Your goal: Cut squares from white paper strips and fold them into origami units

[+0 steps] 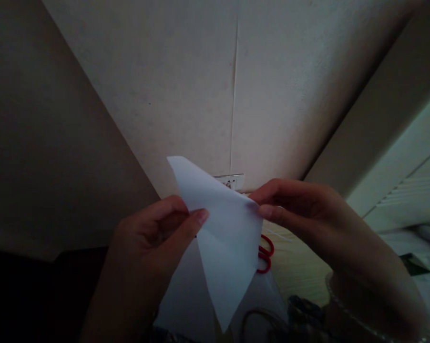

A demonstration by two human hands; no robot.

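Observation:
A folded sheet of white paper (225, 243) is held up in front of me, its lower end narrowing to a point. My left hand (158, 238) pinches its left edge between thumb and fingers, the thumb lying on the near face. At the upper right corner, my right hand (293, 205) grips the paper between thumb and index finger. Behind the sheet, red scissor handles (265, 255) stick out on the right; the blades are hidden.
A pale wall (186, 95) rises ahead, with a white power socket (236, 181) low on it. Beneath my hands lies a light wooden surface (297, 267) with a whitish sheet-like thing (186, 286) on it. A pale cabinet (408, 171) stands to the right.

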